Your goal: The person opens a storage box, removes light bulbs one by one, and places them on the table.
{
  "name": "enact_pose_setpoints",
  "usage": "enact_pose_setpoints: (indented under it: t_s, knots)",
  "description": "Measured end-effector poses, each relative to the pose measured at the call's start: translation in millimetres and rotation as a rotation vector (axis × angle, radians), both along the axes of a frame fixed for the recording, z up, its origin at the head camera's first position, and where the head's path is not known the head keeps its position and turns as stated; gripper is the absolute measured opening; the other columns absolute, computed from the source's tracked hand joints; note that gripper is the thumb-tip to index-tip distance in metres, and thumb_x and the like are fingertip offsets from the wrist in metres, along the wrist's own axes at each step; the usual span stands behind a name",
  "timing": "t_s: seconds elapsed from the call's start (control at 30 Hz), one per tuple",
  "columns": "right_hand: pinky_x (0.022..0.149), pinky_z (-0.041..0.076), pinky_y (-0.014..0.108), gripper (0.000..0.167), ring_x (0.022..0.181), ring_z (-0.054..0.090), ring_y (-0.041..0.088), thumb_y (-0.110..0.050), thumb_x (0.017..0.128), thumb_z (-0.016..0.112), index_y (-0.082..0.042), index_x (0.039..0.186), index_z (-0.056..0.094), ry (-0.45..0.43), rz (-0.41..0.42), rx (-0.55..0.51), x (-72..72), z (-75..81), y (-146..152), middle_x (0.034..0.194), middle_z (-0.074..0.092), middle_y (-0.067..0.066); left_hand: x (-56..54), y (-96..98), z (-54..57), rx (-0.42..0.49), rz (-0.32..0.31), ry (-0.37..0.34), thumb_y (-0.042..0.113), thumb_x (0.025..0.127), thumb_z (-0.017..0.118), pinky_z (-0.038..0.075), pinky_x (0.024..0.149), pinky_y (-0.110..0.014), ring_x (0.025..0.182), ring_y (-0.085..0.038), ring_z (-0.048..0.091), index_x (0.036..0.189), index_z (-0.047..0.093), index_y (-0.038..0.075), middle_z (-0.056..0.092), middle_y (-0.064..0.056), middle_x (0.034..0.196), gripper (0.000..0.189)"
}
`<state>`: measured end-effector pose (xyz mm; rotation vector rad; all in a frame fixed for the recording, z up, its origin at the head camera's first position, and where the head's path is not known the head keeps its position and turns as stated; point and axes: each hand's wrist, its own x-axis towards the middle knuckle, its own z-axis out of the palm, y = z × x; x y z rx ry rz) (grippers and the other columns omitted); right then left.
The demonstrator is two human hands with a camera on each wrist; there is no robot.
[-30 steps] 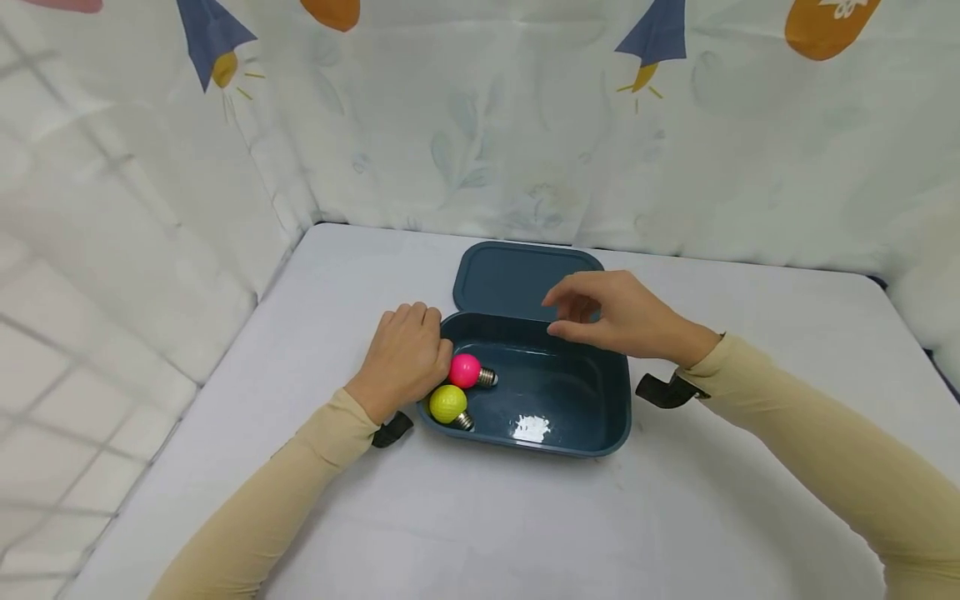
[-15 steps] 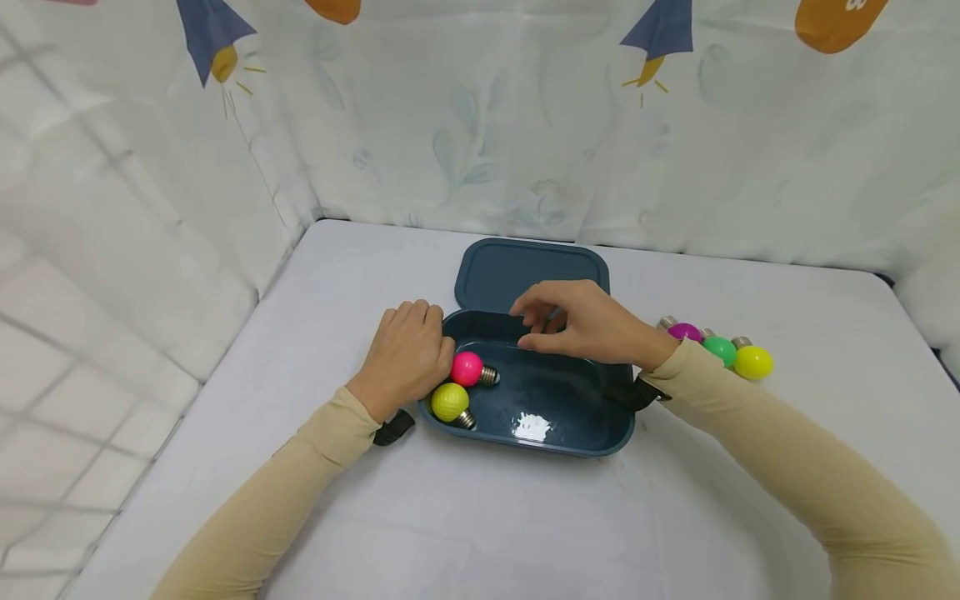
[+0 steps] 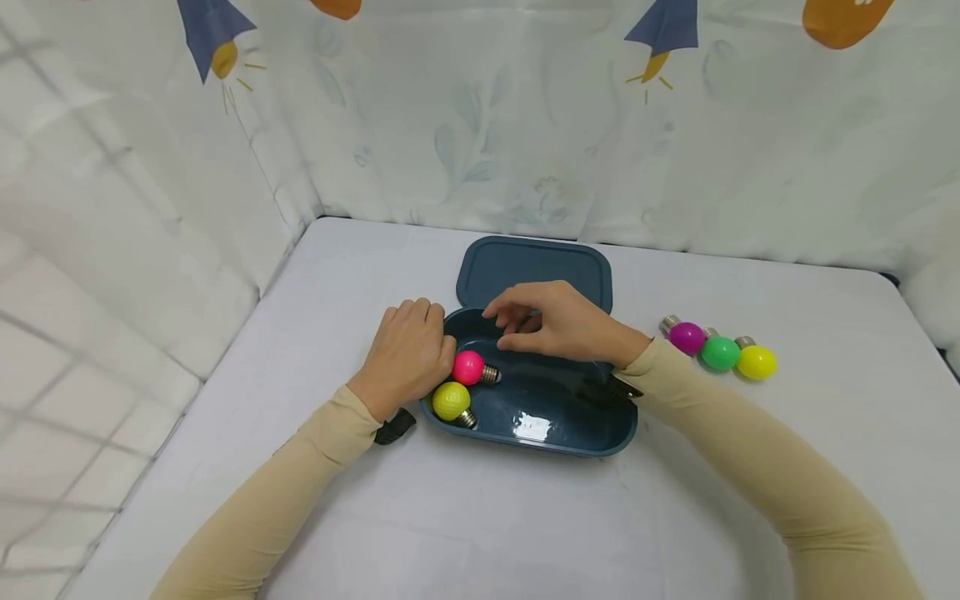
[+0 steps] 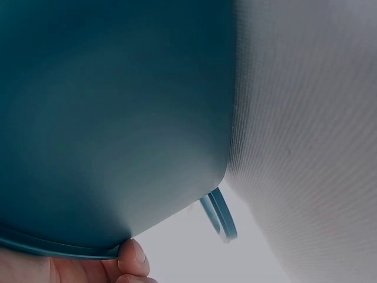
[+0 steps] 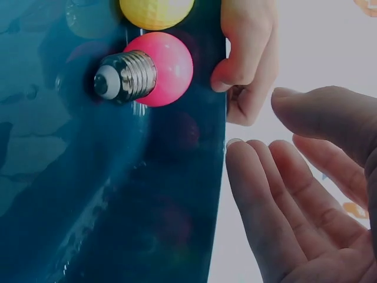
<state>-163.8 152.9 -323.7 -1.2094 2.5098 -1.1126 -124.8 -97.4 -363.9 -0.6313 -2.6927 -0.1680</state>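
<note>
A dark blue plastic box (image 3: 558, 396) stands on the table, with a pink light bulb (image 3: 468, 367) and a yellow-green light bulb (image 3: 452, 402) lying at its left end. My left hand (image 3: 405, 358) grips the rim at that end; in the left wrist view, fingertips (image 4: 134, 257) curl at the box's edge. Over the back part of the box hovers my right hand (image 3: 558, 321), its fingers loosely bent and thumb apart. Nothing lies between them in the right wrist view, where the pink bulb's metal screw base shows clearly.
Behind the box lies its flat blue lid (image 3: 534, 268). To the right, a purple bulb (image 3: 686, 337), a green bulb (image 3: 720, 353) and a yellow bulb (image 3: 756, 362) lie in a row on the white table (image 3: 547, 525). A printed white curtain (image 3: 525, 117) hangs behind.
My right hand has moved left across the box, uncovering the three bulbs on the right. The left hand has stayed on the rim, and both bulbs in the box lie as before.
</note>
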Motion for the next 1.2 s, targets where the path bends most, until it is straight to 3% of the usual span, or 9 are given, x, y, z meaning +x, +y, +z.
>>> enact_pose_setpoints:
  t_s: [0.27, 0.57, 1.2]
  knots:
    - [0.088, 0.063, 0.034, 0.049, 0.099, 0.073, 0.017, -0.013, 0.086, 0.083, -0.006, 0.132, 0.067, -0.09, 0.054, 0.038, 0.5, -6.2, -13, 0.118, 0.074, 0.014, -0.2, 0.4, 0.4, 0.0, -0.015, 0.022, 0.015, 0.092, 0.052, 0.029, 0.063, -0.035, 0.067, -0.027, 0.044, 0.078, 0.053, 0.002, 0.047, -0.011, 0.072, 0.019]
    - [0.086, 0.062, 0.027, 0.054, 0.11, 0.069, 0.023, -0.017, 0.084, 0.085, -0.006, 0.134, 0.067, -0.124, 0.09, 0.094, 1.1, -15.0, -21, 0.126, 0.07, 0.01, -0.3, 1.2, 1.1, -0.007, -0.008, 0.009, 0.016, 0.093, 0.052, 0.03, 0.063, -0.035, 0.069, -0.028, 0.046, 0.079, 0.055, 0.001, 0.049, -0.011, 0.073, 0.02]
    - [0.084, 0.058, 0.018, 0.048, 0.101, 0.067, 0.013, -0.018, 0.085, 0.082, -0.014, 0.131, 0.067, -0.107, 0.139, 0.226, 0.8, -33.5, -34, 0.122, 0.067, 0.004, 0.1, -1.6, 1.0, -0.02, -0.013, 0.031, 0.015, 0.093, 0.051, 0.029, 0.061, -0.035, 0.066, -0.028, 0.044, 0.077, 0.053, 0.002, 0.047, -0.01, 0.071, 0.02]
